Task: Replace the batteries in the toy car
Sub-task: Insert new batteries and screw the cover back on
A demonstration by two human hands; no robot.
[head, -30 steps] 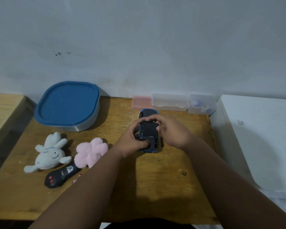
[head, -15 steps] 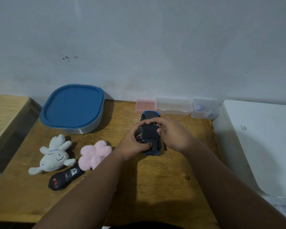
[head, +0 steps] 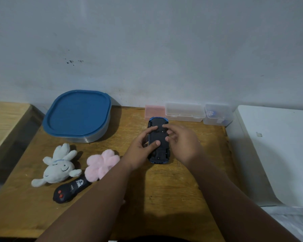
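Head view: left hand (head: 140,149) grips upturned toy car (head: 158,151) — right hand (head: 182,142) open, hiding its side.

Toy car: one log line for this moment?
blue toy car: upside down on wooden table | left hand: gripping car | right hand: fingertips on underside

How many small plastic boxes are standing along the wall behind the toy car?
3, in a row against the wall: a pink box right behind the toy car, a clear box beside it, and another clear box at the table's right corner. None seems hidden.
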